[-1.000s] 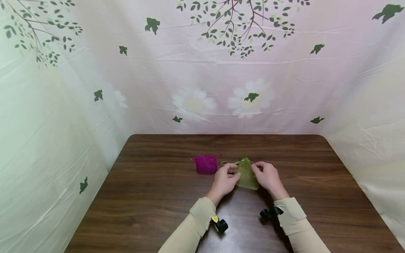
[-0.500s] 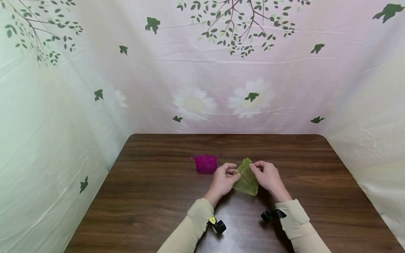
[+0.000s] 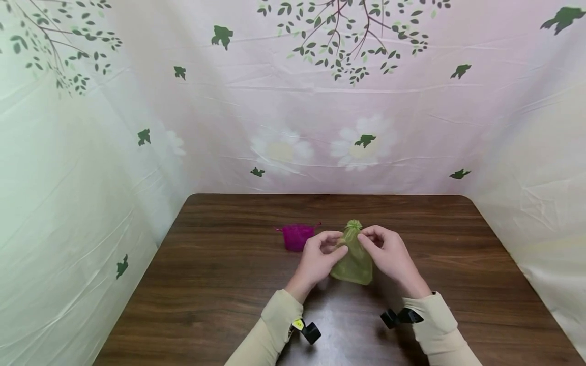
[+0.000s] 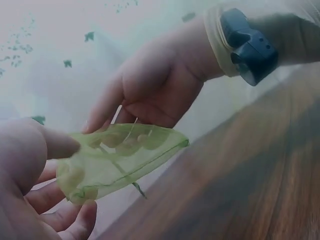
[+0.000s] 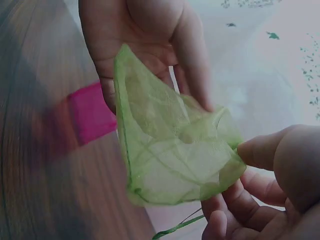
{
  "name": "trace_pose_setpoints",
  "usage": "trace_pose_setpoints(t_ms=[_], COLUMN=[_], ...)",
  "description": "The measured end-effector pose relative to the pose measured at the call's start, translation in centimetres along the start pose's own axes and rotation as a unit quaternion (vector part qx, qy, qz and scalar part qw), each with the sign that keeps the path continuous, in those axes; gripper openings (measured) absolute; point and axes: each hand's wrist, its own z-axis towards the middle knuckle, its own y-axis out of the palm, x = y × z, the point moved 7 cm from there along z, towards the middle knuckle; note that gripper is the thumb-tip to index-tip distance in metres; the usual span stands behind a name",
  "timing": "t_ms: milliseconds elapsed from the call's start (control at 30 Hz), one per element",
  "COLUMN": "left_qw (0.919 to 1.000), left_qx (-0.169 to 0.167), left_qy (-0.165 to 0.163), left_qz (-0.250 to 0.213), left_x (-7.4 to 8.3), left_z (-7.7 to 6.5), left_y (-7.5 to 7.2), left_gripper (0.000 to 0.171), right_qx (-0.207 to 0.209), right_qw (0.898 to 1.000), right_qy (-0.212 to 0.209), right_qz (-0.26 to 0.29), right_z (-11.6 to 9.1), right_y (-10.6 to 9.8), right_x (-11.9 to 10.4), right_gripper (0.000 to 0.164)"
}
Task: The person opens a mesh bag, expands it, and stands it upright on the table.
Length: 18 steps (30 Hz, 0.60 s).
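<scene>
Sheer green mesh drawstring pouch [image 3: 353, 264], neck puckered, is pinched between thumb and fingers of left hand [image 3: 318, 258] and right hand [image 3: 390, 254], below head-view centre.

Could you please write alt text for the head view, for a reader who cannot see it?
A person's left hand and right hand hold a sheer green pouch, gathered at its top, over a dark wood-grain table. Beyond the left hand lies a magenta pouch; a pale printed cloth hangs behind.
</scene>
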Motion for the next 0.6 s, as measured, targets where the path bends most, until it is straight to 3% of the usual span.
trace_pose_setpoints(t_ms=[333,600], left_qw=[0.9958,0.9905], left_qx=[0.045,0.064], left_qy=[0.080,0.112], left_qz=[0.006,0.049], left_x=[3.1,4.6], left_z=[-0.4,-0.9], left_y=[-2.0,-3.2], left_gripper=[0.014,0.008], right_qx=[-0.015,-0.020], right_qw=[0.997,0.994], right_qy=[-0.034,-0.056], right_qz=[0.066,0.086], right_z=[-0.8,-0.8], right_y=[-0.1,0.6], right_x=[-3.0,-4.1], right_gripper=[0.012,0.012])
